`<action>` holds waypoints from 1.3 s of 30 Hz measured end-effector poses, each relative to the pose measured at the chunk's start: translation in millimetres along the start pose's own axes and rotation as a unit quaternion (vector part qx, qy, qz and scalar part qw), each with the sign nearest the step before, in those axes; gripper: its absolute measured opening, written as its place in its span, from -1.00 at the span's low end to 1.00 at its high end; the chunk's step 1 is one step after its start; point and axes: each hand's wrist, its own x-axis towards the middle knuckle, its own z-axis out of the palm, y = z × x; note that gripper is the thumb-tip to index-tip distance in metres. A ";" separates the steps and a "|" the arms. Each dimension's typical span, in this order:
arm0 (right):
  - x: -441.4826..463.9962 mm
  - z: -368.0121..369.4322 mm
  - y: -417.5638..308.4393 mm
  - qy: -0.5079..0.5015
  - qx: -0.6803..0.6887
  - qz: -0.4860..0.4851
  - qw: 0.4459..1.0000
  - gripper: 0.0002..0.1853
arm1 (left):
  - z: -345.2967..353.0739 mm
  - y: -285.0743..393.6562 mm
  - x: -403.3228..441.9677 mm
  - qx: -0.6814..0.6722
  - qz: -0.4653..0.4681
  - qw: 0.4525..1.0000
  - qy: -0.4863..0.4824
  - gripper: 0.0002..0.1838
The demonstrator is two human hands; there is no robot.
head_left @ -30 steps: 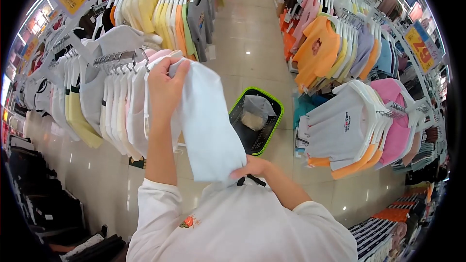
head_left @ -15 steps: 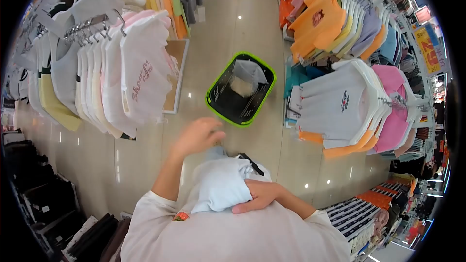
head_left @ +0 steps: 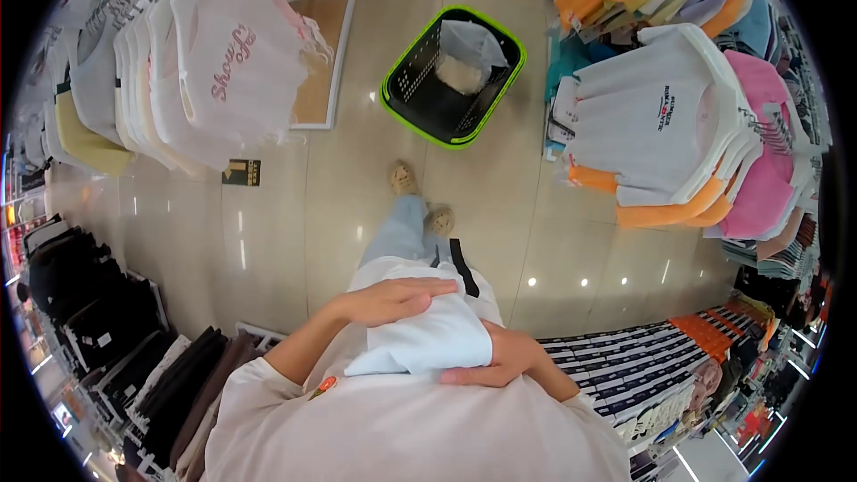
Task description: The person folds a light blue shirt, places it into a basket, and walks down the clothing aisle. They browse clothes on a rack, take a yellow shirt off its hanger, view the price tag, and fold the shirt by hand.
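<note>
A folded light blue cloth garment (head_left: 424, 339) rests against the front of my white shirt. My right hand (head_left: 504, 357) is wrapped round its right end, with the thumb on the near side and the other fingers hidden beneath the fabric. Across the top of the bundle lies my left hand (head_left: 388, 301), its fingers stretched out flat and touching the cloth. A black strap (head_left: 462, 266) shows just beyond the garment.
On the floor ahead stands a black basket with a green rim (head_left: 390, 105), holding a clear plastic bag (head_left: 469, 49). Hanging shirts flank the aisle: white ones (head_left: 237, 62) on the left, white, orange and pink ones (head_left: 656, 112) on the right. Dark folded clothes (head_left: 98, 312) are at lower left.
My left hand has come down from above the floor onto the light blue garment. The basket and racks now appear higher in view, and my shoes have come into sight.
</note>
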 end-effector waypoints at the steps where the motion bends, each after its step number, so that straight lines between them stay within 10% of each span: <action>1: -8.9 0.3 2.5 -0.001 0.014 0.007 1.000 -0.74 | 7.6 -2.6 -0.4 -0.007 -0.002 1.000 0.002 -0.37; 9: -41.6 -3.6 11.1 0.109 0.159 0.058 0.980 -0.62 | 47.9 -43.9 -16.8 -0.156 0.038 0.987 -0.020 -0.32; 11: -37.8 -7.9 29.4 0.248 0.310 0.123 0.910 -0.55 | 54.0 -59.3 -20.8 -0.392 0.026 0.918 0.049 -0.25; 13: -11.8 -20.2 33.0 0.349 0.421 0.167 0.820 -0.50 | 66.7 -49.0 -23.6 -0.666 -0.008 0.711 0.226 -0.21; 15: 6.4 -40.9 27.0 0.377 0.398 0.195 0.813 -0.50 | 60.3 -28.4 -10.1 -0.670 0.064 0.708 0.212 -0.20; 19: -3.9 -65.2 54.9 0.386 0.299 0.174 0.855 -0.50 | 53.5 9.5 30.6 -0.262 -0.087 0.904 0.325 -0.28; 26: -43.0 -100.0 91.0 0.521 0.218 0.063 0.823 -0.42 | 24.0 26.4 67.1 -0.362 -0.094 0.856 0.357 -0.34; 30: -48.8 -106.7 89.4 0.356 0.459 0.065 0.811 -0.20 | 24.9 42.6 93.5 -0.346 -0.076 0.884 0.306 -0.39; 34: -33.2 -107.7 123.0 0.416 0.513 -0.014 0.750 -0.14 | 25.3 17.4 137.6 -0.225 -0.111 0.901 0.354 -0.43; 39: -30.5 -137.4 152.6 0.399 0.563 0.058 0.721 -0.64 | -3.3 -11.4 172.7 -0.178 -0.151 0.906 0.352 -0.45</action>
